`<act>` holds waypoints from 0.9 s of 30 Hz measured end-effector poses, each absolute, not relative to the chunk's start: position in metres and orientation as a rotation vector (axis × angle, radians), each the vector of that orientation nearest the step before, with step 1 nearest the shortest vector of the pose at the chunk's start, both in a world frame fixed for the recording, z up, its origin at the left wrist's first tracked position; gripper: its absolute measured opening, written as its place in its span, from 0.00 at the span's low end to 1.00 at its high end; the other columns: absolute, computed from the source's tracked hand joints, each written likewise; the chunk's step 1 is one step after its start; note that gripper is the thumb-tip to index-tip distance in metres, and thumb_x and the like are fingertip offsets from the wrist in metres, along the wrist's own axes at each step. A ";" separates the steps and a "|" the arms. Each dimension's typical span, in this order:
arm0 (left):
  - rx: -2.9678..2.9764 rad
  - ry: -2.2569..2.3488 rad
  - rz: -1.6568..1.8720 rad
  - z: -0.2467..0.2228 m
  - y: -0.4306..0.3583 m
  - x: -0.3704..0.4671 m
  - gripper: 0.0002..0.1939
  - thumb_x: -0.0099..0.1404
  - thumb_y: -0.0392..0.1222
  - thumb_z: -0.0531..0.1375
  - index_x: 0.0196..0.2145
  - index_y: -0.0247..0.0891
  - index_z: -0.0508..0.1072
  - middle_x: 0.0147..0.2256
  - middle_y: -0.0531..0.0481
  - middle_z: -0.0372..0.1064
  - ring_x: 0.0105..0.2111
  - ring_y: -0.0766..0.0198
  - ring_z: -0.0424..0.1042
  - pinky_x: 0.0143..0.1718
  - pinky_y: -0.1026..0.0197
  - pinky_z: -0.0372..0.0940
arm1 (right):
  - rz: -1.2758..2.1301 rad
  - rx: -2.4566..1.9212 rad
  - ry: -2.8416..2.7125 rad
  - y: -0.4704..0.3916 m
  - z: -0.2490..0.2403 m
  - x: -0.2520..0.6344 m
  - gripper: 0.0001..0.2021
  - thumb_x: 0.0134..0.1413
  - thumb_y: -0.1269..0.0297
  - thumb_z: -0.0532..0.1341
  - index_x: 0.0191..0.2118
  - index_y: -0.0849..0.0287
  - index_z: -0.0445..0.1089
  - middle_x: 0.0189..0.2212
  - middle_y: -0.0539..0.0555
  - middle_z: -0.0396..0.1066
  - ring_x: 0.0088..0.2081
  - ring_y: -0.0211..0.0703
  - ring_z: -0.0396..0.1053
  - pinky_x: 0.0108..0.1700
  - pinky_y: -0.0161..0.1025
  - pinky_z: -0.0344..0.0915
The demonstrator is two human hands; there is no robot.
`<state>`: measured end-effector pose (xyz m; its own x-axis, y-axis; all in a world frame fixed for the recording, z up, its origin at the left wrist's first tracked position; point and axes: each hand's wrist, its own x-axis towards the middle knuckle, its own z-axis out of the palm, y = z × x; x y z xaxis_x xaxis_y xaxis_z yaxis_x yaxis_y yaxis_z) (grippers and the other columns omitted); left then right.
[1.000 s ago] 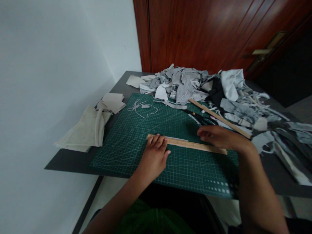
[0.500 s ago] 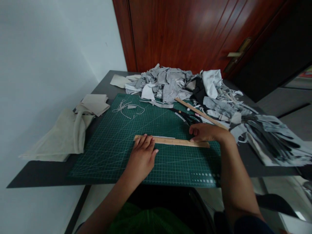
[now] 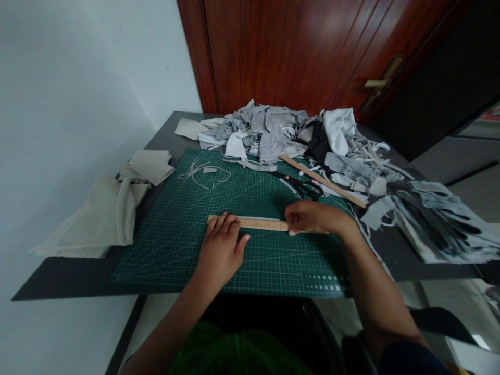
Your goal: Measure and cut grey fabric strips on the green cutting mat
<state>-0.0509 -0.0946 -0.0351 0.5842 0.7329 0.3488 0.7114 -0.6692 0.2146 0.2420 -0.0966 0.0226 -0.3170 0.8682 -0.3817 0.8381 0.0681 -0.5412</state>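
A wooden ruler (image 3: 262, 224) lies crosswise on the green cutting mat (image 3: 258, 271). My left hand (image 3: 221, 247) rests palm down, its fingers stretched flat over the ruler's left end and the thumb apart below the edge. Curled and closed, my right hand (image 3: 307, 216) pinches the ruler right of its middle and covers part of it. A thin strip of pale fabric (image 3: 260, 217) shows along the ruler's far edge; the rest of it is hidden beneath.
Black scissors (image 3: 302, 186) and a second wooden ruler (image 3: 324, 181) lie beyond my right hand. Grey fabric scraps (image 3: 265, 130) are heaped at the back, with stacked grey cloth (image 3: 441, 224) at right. Loose threads (image 3: 195, 171) and cream cloth (image 3: 105, 213) are at left.
My right hand has moved left along the ruler and now closes on it nearer the middle. The ruler and my left hand have shifted slightly left.
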 end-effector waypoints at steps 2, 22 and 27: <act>2.745 1.282 0.617 -0.030 -0.094 -0.052 0.11 0.73 0.42 0.57 0.49 0.34 0.73 0.53 0.37 0.73 0.58 0.43 0.69 0.65 0.37 0.58 | 1.126 -1.742 -2.247 -0.094 0.021 0.247 0.06 0.57 0.61 0.65 0.36 0.57 0.75 0.32 0.51 0.74 0.35 0.44 0.71 0.35 0.36 0.62; 2.781 1.315 0.637 -0.029 -0.089 -0.055 0.17 0.74 0.38 0.55 0.57 0.39 0.73 0.53 0.41 0.72 0.53 0.47 0.69 0.57 0.40 0.65 | 0.879 -1.623 -2.314 -0.093 0.006 0.215 0.04 0.54 0.67 0.69 0.37 0.57 0.75 0.33 0.50 0.72 0.34 0.42 0.69 0.34 0.35 0.59; 2.787 1.330 0.653 -0.031 -0.090 -0.055 0.17 0.74 0.37 0.55 0.58 0.37 0.73 0.53 0.40 0.73 0.54 0.46 0.70 0.56 0.40 0.67 | 0.875 -1.724 -2.292 -0.094 0.007 0.220 0.05 0.53 0.69 0.68 0.37 0.57 0.74 0.33 0.51 0.73 0.34 0.42 0.70 0.33 0.35 0.58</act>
<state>-0.0553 -0.0903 -0.0307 0.5594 0.7410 0.3714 0.7471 -0.6449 0.1613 0.2200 -0.0941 0.0065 -0.3321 0.9160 -0.2250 0.8329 0.1728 -0.5258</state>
